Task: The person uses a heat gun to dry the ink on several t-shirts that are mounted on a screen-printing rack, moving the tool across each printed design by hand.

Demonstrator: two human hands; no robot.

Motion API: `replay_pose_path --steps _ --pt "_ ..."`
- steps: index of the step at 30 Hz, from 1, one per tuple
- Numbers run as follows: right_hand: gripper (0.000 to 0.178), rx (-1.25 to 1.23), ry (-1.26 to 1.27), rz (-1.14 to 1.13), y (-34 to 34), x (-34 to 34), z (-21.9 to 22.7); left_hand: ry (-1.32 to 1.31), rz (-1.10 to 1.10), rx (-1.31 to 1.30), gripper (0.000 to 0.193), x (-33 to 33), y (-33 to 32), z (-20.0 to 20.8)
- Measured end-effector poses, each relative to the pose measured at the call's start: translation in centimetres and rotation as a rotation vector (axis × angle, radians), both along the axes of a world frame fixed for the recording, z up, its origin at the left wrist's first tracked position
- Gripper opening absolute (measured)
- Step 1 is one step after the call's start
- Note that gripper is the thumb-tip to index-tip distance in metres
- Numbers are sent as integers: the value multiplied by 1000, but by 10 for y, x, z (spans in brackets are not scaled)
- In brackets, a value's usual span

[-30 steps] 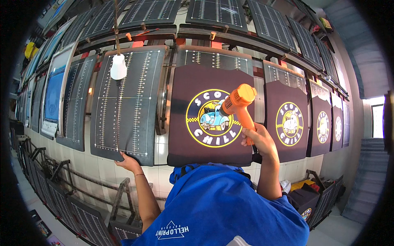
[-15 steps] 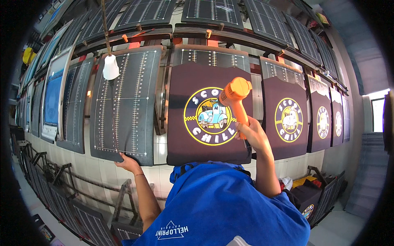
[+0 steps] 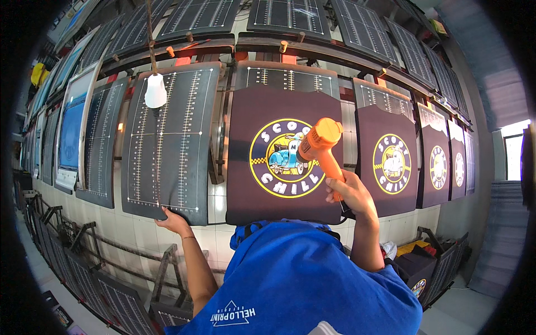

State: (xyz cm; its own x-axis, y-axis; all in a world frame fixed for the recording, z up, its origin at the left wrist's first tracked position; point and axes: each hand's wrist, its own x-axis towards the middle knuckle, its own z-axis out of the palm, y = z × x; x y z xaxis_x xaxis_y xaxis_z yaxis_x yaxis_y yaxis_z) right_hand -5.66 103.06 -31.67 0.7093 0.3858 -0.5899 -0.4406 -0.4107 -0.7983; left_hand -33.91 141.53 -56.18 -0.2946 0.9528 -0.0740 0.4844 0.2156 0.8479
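My right hand (image 3: pixel 353 192) is wrapped round the handle of an orange hair dryer (image 3: pixel 325 134). Its nozzle points left, over the round scooter print on a dark T-shirt (image 3: pixel 245 215) that lies across a printing board in front of me. My left hand (image 3: pixel 174 221) rests on the near edge of the neighbouring bare board (image 3: pixel 173 145), which is marked with rulers and white lines. Its thumb and fingers close over that edge. Above this board a white plug connector (image 3: pixel 156 91) hangs on a cord, with a dark cable running down from it.
More dark printed shirts (image 3: pixel 386 162) lie on boards to the right. A framed blue printing screen (image 3: pixel 71 134) stands at the left. Beyond a dark metal rail (image 3: pixel 346 58) sits another row of ruled boards (image 3: pixel 287 17). Metal frames (image 3: pixel 167 273) and further boards are behind me at lower left.
The hair dryer in my right hand has shifted slightly right and nearer to me. The hanging connector has swung a little right. My left hand has stayed at the board's edge.
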Motion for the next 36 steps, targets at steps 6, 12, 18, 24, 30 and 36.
replay_pose_path --steps 6,12,18,24,30,36 --pt "31 8 -30 -20 -8 -5 -6 -16 -10 -3 78 3 0 3" --pt "29 30 -42 -39 -8 -12 -2 -45 -25 -26 81 0 4 -3" --pt "27 21 -42 -52 -14 -21 -4 -28 -125 -67 81 -17 9 -7" --pt "28 74 -33 -77 0 -17 -8 4 -201 -106 76 -53 32 -14" --pt "27 66 -62 -68 16 -24 -14 51 -167 -121 77 -62 61 5" --pt "28 66 12 -99 18 -34 -10 158 -178 8 74 -87 105 -15"
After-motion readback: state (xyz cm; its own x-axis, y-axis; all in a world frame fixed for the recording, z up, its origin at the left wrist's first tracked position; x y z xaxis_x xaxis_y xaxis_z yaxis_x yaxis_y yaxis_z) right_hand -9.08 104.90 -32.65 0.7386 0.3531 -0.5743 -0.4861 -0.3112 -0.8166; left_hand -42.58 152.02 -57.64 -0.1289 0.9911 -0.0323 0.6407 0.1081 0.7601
